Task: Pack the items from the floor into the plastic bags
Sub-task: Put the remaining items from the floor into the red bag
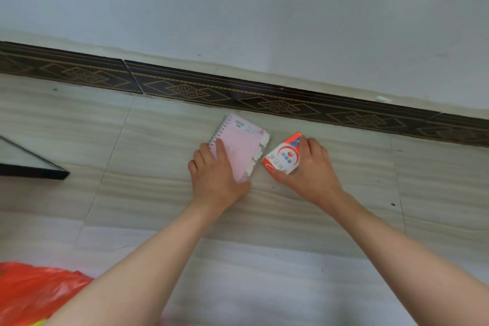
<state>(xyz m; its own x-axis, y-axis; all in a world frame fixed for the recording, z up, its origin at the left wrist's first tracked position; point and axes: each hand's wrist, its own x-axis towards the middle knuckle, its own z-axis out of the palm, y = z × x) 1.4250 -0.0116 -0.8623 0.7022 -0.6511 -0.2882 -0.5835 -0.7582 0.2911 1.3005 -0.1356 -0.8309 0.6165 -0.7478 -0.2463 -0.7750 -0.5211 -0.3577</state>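
A pink spiral notebook (242, 141) with white tabs along its right edge lies on the tiled floor near the wall. My left hand (215, 178) grips its near left corner, fingers on the cover and thumb at the bottom edge. Just right of it sits a small red and white carton (284, 156). My right hand (311, 167) grips that carton, fingers curled over its far side and thumb at its near corner. A red plastic bag (34, 291) lies crumpled at the bottom left, partly behind my left forearm.
A dark patterned skirting (238, 92) runs along the foot of the white wall just beyond the items. A black-framed glass panel (29, 164) lies on the floor at the left edge. Pale tiled floor (264, 233) spreads between the items and me.
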